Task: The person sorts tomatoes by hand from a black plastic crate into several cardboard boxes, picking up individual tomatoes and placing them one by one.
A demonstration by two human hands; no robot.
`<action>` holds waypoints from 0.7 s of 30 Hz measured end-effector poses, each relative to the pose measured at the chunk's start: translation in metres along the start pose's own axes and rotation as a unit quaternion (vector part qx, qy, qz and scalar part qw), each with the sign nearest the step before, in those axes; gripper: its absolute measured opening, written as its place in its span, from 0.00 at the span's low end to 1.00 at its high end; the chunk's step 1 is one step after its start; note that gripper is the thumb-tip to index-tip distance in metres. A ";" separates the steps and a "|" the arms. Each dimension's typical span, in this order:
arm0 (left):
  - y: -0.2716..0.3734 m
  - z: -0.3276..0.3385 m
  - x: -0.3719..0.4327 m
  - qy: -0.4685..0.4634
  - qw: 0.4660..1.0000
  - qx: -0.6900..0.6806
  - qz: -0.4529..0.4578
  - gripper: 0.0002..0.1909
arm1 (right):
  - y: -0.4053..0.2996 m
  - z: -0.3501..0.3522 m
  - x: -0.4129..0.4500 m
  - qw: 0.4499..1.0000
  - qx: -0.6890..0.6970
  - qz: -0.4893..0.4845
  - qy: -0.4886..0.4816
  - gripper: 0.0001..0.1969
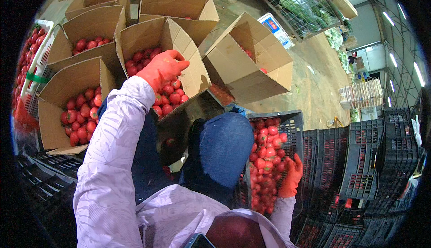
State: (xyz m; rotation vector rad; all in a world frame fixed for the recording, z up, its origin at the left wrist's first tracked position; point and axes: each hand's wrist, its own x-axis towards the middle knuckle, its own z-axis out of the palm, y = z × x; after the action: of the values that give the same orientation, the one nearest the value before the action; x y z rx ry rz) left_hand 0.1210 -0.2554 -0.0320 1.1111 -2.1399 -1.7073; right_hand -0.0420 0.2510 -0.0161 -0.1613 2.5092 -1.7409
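Observation:
My left hand [165, 67], in an orange rubber glove, is over an open cardboard box [192, 57] partly filled with red tomatoes [171, 98]. Its fingers are apart and point right; I see nothing in them, though the palm side is hidden. My right hand [291, 177], gloved the same way, reaches into a black plastic crate [296, 123] of tomatoes [266, 147] beside my right knee. Its fingers lie against the tomatoes near the crate's right wall. Whether it grips one, I cannot tell.
More cardboard boxes with tomatoes stand at left [72, 79] and right [235, 66]. At far left is a white crate [43, 56] of tomatoes. Stacked black crates [363, 160] rise on the right. A scale with a lit display [271, 24] and a wire cage [296, 8] of greens lie beyond.

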 end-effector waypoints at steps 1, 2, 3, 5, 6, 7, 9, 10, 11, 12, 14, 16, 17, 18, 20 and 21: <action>-0.004 0.001 0.003 0.005 1.000 0.004 0.016 0.18 | 0.014 -0.016 0.000 0.999 -0.043 -0.025 -0.012 0.18; -0.012 0.001 0.006 0.013 0.999 0.010 0.029 0.18 | 0.018 -0.016 -0.006 0.998 -0.050 -0.028 0.017 0.13; -0.013 0.001 0.006 0.020 0.999 0.016 0.043 0.18 | 0.020 -0.020 -0.008 0.997 -0.071 -0.003 0.024 0.12; -0.013 0.001 0.006 -0.013 1.000 -0.026 0.008 0.17 | 0.029 -0.031 -0.014 0.992 -0.112 0.047 0.038 0.09; -0.011 0.002 0.006 -0.031 0.998 -0.047 -0.008 0.18 | 0.038 -0.039 -0.018 0.991 -0.123 0.049 0.035 0.11; -0.012 0.001 0.005 -0.028 0.999 -0.042 -0.002 0.17 | 0.028 -0.026 -0.027 0.994 -0.083 0.064 0.030 0.13; -0.014 -0.003 0.003 -0.024 0.999 -0.035 0.010 0.16 | 0.004 0.000 -0.054 0.996 -0.003 0.090 0.020 0.16; -0.012 -0.003 0.001 -0.021 0.999 -0.041 0.006 0.15 | -0.001 0.006 -0.062 0.990 0.050 0.135 0.003 0.19; -0.010 -0.003 0.000 -0.017 0.999 -0.047 0.002 0.14 | 0.003 0.005 -0.061 0.991 0.027 0.134 0.000 0.18; -0.008 -0.003 -0.001 -0.015 0.998 -0.054 -0.002 0.13 | 0.010 0.003 -0.059 0.991 0.003 0.134 -0.003 0.18; -0.007 -0.002 0.000 0.014 0.998 -0.061 -0.013 0.12 | 0.019 -0.001 -0.055 0.988 -0.003 0.154 -0.008 0.17; -0.003 -0.002 -0.001 0.026 0.998 -0.051 -0.018 0.12 | 0.039 -0.015 -0.041 0.987 -0.076 0.144 -0.018 0.15; 0.001 -0.002 -0.003 0.023 0.999 -0.040 -0.017 0.12 | 0.048 -0.024 -0.036 0.984 -0.113 0.139 -0.020 0.14; 0.002 -0.006 -0.006 0.027 0.999 -0.025 -0.020 0.12 | 0.046 -0.019 -0.035 0.986 -0.106 0.125 -0.029 0.13; 0.003 -0.010 -0.008 0.038 0.998 -0.038 -0.034 0.14 | 0.031 -0.004 -0.039 0.990 -0.092 0.099 -0.042 0.12; 0.004 -0.010 -0.009 0.042 0.997 -0.046 -0.039 0.15 | 0.028 0.007 -0.040 0.996 -0.065 0.054 -0.033 0.11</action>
State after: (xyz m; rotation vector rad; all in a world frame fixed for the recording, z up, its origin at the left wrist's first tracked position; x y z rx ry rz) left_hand 0.1315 -0.2574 -0.0230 1.2326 -1.9719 -1.7394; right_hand -0.0029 0.2600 -0.0443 -0.0872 2.5335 -1.5073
